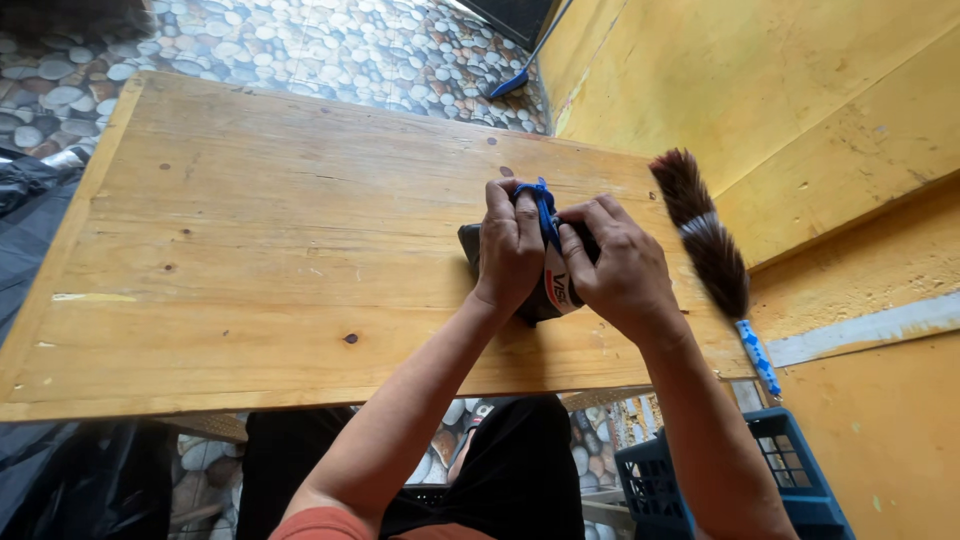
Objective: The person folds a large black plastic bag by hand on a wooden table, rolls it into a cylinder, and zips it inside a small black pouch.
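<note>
Left hand (510, 250) and right hand (618, 265) are pinning a dark bundle (470, 243) to the surface (250, 260), both gripping its blue strap (545, 210); feather duster (705, 235) lying at 3 o'clock.

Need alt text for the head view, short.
Both hands, left hand and right hand, press a small dark bundle with a blue strap on a wooden table; a feather duster lies at the right edge.
</note>
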